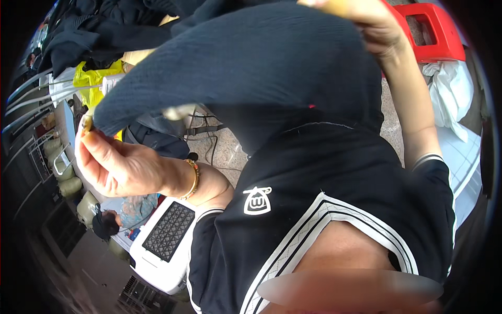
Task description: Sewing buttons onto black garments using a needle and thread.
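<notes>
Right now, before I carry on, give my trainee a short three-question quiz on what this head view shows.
1. True or false: both hands grip the dark navy cloth.
2. Which hand wears a beaded bracelet? A) left B) right C) neither
3. What colour is the plastic stool beyond the right hand?

Key
1. True: the left hand pinches one corner with its fingers, and the right hand holds the other end higher up.
2. A.
3. Red.
</notes>
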`<state>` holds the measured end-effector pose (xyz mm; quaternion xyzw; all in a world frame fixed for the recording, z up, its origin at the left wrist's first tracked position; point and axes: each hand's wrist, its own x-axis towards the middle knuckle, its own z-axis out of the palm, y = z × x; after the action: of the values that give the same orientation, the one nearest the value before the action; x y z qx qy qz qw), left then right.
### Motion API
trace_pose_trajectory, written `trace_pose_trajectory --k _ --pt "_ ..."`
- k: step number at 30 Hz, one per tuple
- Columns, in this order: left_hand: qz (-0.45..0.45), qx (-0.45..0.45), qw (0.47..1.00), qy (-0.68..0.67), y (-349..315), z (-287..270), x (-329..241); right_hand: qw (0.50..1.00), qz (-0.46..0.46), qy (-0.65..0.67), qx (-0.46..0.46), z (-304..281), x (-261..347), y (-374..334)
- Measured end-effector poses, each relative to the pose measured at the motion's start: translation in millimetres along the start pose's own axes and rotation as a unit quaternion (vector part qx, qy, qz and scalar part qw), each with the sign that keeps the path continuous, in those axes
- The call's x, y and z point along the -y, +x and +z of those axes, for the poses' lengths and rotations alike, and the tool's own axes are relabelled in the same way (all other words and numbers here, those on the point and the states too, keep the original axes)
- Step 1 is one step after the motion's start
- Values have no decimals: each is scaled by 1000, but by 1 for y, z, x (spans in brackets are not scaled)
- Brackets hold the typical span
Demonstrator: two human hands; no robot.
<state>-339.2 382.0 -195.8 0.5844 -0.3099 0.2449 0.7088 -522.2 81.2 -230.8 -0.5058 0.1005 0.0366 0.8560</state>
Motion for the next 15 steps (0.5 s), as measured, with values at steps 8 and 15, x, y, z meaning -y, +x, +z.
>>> trace_pose_trajectory --k 8,15 --pt "-54 145 958 242 -24 -14 81 870 -357 -281 -191 1 -61 50" --pt "19 175 930 322 -32 -10 87 716 -396 -554 -158 35 -90 34"
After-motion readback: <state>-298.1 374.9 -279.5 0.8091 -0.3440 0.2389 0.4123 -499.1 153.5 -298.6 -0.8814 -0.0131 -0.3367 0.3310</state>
